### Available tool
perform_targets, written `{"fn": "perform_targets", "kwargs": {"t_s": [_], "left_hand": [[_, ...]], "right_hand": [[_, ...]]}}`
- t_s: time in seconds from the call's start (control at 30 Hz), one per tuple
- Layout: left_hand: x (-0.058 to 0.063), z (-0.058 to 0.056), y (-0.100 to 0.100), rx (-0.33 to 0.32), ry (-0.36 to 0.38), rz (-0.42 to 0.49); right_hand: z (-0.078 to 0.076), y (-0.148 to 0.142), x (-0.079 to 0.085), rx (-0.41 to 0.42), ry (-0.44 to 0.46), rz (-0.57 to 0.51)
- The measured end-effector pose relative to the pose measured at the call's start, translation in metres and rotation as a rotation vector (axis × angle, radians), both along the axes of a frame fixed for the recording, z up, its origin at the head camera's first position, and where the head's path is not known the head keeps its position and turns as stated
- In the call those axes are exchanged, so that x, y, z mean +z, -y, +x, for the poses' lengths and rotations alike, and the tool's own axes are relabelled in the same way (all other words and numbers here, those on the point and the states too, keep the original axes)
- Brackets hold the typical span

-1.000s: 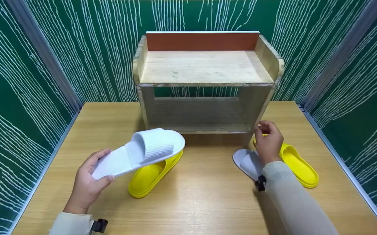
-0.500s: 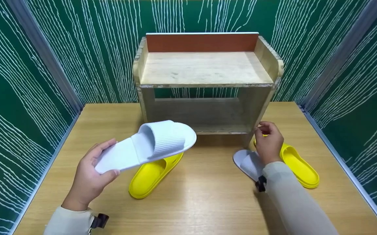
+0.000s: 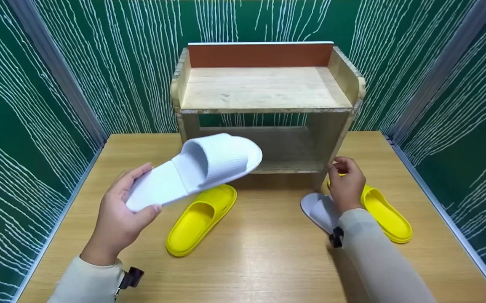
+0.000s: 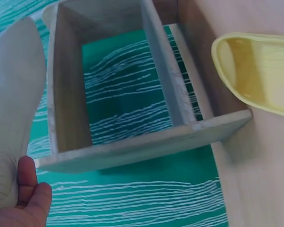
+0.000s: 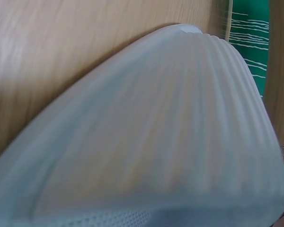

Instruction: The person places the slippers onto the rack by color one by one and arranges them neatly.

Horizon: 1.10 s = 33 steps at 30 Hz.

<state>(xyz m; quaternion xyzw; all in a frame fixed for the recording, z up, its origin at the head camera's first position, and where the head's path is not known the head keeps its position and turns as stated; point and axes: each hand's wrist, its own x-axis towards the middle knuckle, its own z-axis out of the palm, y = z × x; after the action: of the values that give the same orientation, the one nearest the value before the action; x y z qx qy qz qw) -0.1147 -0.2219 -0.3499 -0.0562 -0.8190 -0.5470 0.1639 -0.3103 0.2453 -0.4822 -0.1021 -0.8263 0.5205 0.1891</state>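
Hands are set well apart: by the left hand [image 3: 118,216], a white slipper [image 3: 222,162] is held at its heel end, with the thumb laid along one edge and the fingers curled round the other. Fingers of the right hand [image 3: 347,181] are curled beside the leg of the wooden rack [image 3: 264,88], above the toe of the right-hand yellow shoe [image 3: 388,216]; whether anything is gripped there cannot be told. The held slipper is carried in the air in front of the rack, toe pointed away from the heel grip, with the left-hand yellow shoe [image 3: 188,229] seen below it on the counter [image 3: 268,265]. Its mate, the other white slipper [image 3: 323,211], is left lying on the counter, partly covered by the right arm.

A light weight is to be expected, with a sole that is likely bendy but firm enough to be borne from one end. The ribbed strap is judged to be softer and easily squashed, so it is better not pinched hard. Smooth sole edges may be a little slippery; a secure hold is best taken at the heel, across both edges, with the toe left free
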Motion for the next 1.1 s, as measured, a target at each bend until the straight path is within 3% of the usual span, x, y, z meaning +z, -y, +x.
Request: {"fn": "perform_targets", "kwargs": {"t_s": [0.23,0.5,0.7,0.93,1.1], "left_hand": [[0.016,-0.002,-0.01,0.017,-0.008,0.003],[0.026,-0.006,-0.02,0.044,-0.016,0.007],[0.033,-0.013,-0.029,0.065,-0.055,0.024],[0.042,-0.023,-0.041,0.113,-0.064,0.018],[0.048,-0.032,-0.05,0.144,-0.063,0.011]], "right_hand": [[-0.001,-0.001,0.0,0.0,0.006,0.003],[-0.002,0.0,0.002,0.006,0.009,-0.01],[-0.003,-0.002,0.001,-0.003,-0.035,0.019],[-0.003,-0.002,0.002,-0.001,0.012,0.013],[-0.004,-0.002,0.002,-0.007,-0.002,0.011]]}}
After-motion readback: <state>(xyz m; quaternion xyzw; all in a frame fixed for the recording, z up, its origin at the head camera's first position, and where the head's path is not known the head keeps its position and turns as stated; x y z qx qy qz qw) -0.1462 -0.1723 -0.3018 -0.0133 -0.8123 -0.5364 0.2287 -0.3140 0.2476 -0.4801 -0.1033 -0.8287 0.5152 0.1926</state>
